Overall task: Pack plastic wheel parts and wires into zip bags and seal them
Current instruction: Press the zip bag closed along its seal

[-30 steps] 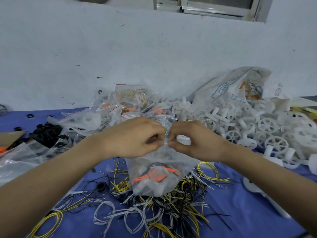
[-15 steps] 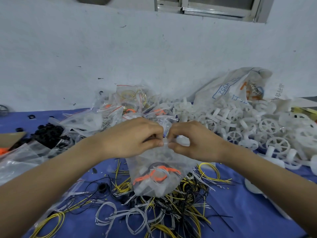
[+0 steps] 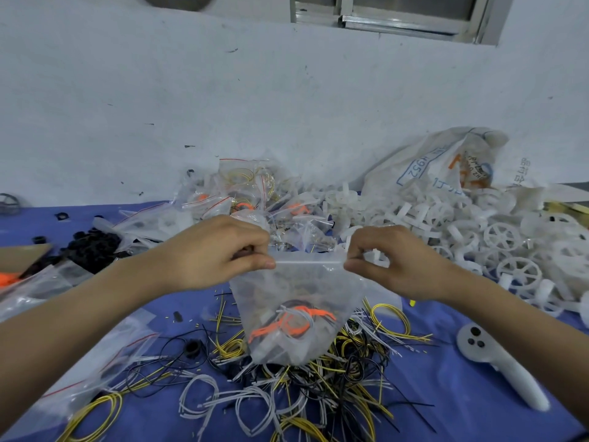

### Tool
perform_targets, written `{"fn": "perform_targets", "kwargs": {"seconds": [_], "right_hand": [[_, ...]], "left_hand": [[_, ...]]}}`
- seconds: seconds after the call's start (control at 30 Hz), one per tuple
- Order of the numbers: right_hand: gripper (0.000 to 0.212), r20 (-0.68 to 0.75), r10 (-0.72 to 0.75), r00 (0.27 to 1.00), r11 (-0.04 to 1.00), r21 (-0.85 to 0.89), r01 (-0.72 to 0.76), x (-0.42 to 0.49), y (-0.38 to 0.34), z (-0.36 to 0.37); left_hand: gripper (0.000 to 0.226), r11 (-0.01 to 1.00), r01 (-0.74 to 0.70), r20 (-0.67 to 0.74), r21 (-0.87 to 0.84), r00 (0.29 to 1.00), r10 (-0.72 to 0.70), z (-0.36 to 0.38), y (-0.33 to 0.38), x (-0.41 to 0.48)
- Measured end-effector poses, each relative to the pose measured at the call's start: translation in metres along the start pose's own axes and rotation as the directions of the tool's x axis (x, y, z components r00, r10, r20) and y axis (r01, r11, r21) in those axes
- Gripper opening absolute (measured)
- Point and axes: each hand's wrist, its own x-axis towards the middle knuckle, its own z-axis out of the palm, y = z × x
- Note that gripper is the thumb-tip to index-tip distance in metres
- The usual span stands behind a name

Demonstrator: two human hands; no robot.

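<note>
- Left hand [image 3: 210,253] pinches the left end of the bag [image 3: 296,301] mouth, thumb and forefinger closed on the zip strip.
- Right hand [image 3: 398,261] pinches the right end the same way; the strip runs taut between the two.
- The bag hangs in the air, its bottom over the wires [image 3: 302,387]; inside are orange pieces, wire loops and white parts.
- Judged: thin, soft, slippery film with a light load that sags to the bottom. Best held by the stiffer zip strip, as here; sealing likely wants a pinch run along it.
- Below the bag, a blue cloth [image 3: 446,378] covers the table.
- Behind the bag, filled bags [image 3: 245,193]; right of it, white wheels [image 3: 500,237] and a sack [image 3: 446,164].
- Behind all, a white wall [image 3: 255,90] with a window [image 3: 398,17] on top.
</note>
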Motion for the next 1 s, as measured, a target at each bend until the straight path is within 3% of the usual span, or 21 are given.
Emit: {"fn": "perform_targets", "kwargs": {"seconds": [0.33, 0.47, 0.67, 0.8, 0.87, 0.9, 0.97, 1.0], "right_hand": [[0.04, -0.038, 0.2, 0.979, 0.98, 0.012, -0.199, -0.013, 0.018, -0.003], [0.043, -0.029, 0.223, 0.974, 0.975, 0.015, -0.223, -0.014, 0.021, 0.0], [0.042, -0.049, 0.257, 0.965, 0.966, 0.022, -0.256, -0.017, 0.024, 0.003], [0.043, -0.037, 0.275, 0.961, 0.961, 0.054, -0.272, -0.016, 0.022, 0.006], [0.043, -0.085, 0.318, 0.944, 0.94, 0.158, -0.303, -0.016, 0.027, 0.007], [0.04, -0.09, 0.372, 0.924, 0.902, 0.269, -0.337, -0.018, 0.031, 0.01], [0.019, 0.047, 0.422, 0.906, 0.788, 0.475, -0.392, -0.025, 0.028, 0.027], [0.021, 0.162, 0.388, 0.907, 0.759, 0.502, -0.414, -0.03, 0.025, 0.044]], "left_hand": [[0.037, 1.0, 0.019, -0.053, 0.017, 0.998, -0.018, -0.006, -0.012, -0.011], [0.031, 1.0, -0.024, -0.058, 0.018, 0.998, 0.025, -0.002, -0.013, -0.011], [0.052, 0.998, -0.057, -0.097, 0.002, 0.994, 0.057, 0.006, -0.022, -0.017], [0.048, 0.998, -0.055, -0.105, 0.02, 0.993, 0.056, 0.012, -0.026, -0.019], [0.037, 0.999, 0.028, -0.178, -0.018, 0.984, -0.031, 0.018, -0.032, -0.02], [0.033, 0.984, 0.113, -0.249, -0.137, 0.958, -0.145, 0.024, -0.034, -0.022], [0.019, 0.818, 0.212, -0.338, -0.535, 0.834, -0.437, 0.049, -0.029, -0.031], [0.011, 0.716, 0.2, -0.357, -0.669, 0.758, -0.545, 0.07, -0.022, -0.037]]}}
